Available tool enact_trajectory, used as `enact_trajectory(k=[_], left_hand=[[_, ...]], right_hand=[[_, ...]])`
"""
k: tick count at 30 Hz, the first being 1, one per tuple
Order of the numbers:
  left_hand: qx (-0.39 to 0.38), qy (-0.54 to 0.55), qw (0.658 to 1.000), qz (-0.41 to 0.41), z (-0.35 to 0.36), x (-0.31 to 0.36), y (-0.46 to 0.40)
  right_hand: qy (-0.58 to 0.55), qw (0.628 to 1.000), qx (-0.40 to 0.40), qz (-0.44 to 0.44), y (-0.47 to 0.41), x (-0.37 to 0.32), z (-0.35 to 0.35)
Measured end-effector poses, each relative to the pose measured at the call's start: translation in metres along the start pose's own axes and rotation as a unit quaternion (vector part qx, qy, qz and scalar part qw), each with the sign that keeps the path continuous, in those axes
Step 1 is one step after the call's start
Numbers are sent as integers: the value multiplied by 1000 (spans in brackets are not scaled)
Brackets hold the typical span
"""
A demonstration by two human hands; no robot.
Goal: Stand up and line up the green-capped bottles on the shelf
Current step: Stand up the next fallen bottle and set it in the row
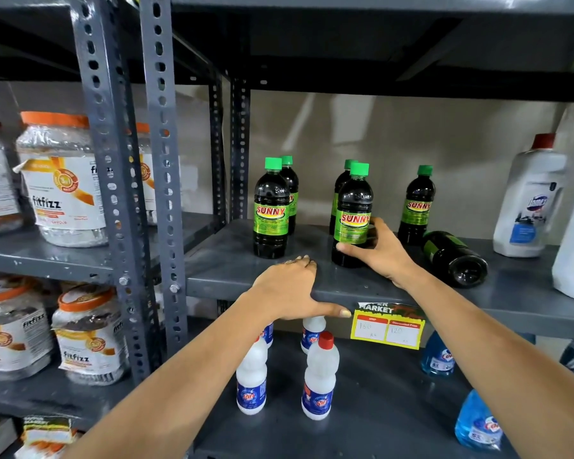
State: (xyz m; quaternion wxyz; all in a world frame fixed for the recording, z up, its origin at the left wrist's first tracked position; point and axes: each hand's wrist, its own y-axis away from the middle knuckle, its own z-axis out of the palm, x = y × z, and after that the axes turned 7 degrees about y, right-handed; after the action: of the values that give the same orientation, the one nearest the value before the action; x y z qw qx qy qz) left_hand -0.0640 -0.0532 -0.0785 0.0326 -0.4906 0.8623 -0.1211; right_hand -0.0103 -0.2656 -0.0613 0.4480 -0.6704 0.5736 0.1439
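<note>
Several dark bottles with green caps and green SUNNY labels stand on the grey shelf [232, 270]. One upright bottle [271, 210] is at the left front with another [290, 190] behind it. My right hand [376, 251] grips the lower part of an upright front bottle [353, 213], which hides most of a bottle [340, 190] behind. Another upright bottle [417, 205] stands further right. One bottle [454, 256] lies on its side, base toward me. My left hand [292, 289] rests flat on the shelf's front edge, thumb over the lip, holding nothing.
White jugs [527, 200] stand at the shelf's right end. A yellow price tag [387, 327] hangs on the front lip. White red-capped bottles [319, 379] and blue bottles [437, 356] fill the shelf below. Large orange-lidded jars [62, 180] sit beyond the perforated uprights [161, 160] on the left.
</note>
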Motion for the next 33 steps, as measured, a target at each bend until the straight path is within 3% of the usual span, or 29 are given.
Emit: enact_trajectory(k=[18, 20, 24, 27, 29, 31, 33], left_hand=[[-6, 20, 999, 30, -3, 0, 6], [-6, 42, 998, 56, -4, 1, 9], [-12, 49, 993, 103, -4, 13, 11], [-13, 52, 991, 119, -2, 30, 5], [-17, 53, 990, 128, -1, 46, -1], [-15, 56, 988, 143, 3, 62, -9], [-20, 54, 986, 154, 8, 69, -15]], right_hand=[[17, 1000, 15, -21, 4, -5, -1], [-2, 997, 73, -21, 9, -12, -5], [-13, 957, 279, -84, 17, -21, -23], [99, 918, 371, -100, 21, -21, -52], [220, 913, 341, -47, 17, -13, -79], [339, 908, 237, 74, 14, 1, -106], [357, 904, 123, 201, 15, 13, -120]])
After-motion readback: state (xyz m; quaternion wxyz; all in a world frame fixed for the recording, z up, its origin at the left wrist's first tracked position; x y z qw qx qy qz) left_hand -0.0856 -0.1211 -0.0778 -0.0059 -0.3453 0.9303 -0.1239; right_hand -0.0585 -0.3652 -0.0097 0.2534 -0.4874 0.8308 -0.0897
